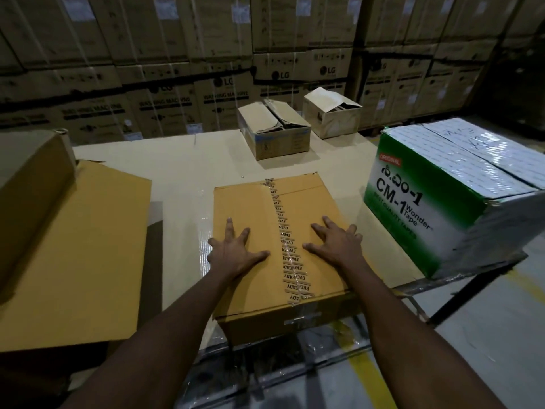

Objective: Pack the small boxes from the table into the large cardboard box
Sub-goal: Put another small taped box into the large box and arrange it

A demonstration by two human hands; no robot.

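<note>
My left hand and right hand both lie flat on top of the taped box in the lower centre of the frame. The fingers are straight and splayed, palms down, one hand on each side of the printed tape strip that runs along the seam. Neither hand grips anything. The box sits at the near edge of the table.

As I judge it, this is the large box and it is finished. Its flaps are closed and taped over, so nothing more goes in without cutting it open. I see no loose small boxes on the table top. What may be left stands at the upper centre: the nearer carton, its crumpled flaps folded in, and the farther carton, one flap raised. I cannot tell what they hold, or whether they belong to the job.

At the left of the frame a flat cardboard sheet lies on the table, with a brown box overlapping its upper left part. At the right stands a green and white tape carton wrapped in film, near my box but apart from it. I reckon it would block a slide to the right, and the sheet crowds the left. Stacked washing machine cartons fill the top of the frame.
</note>
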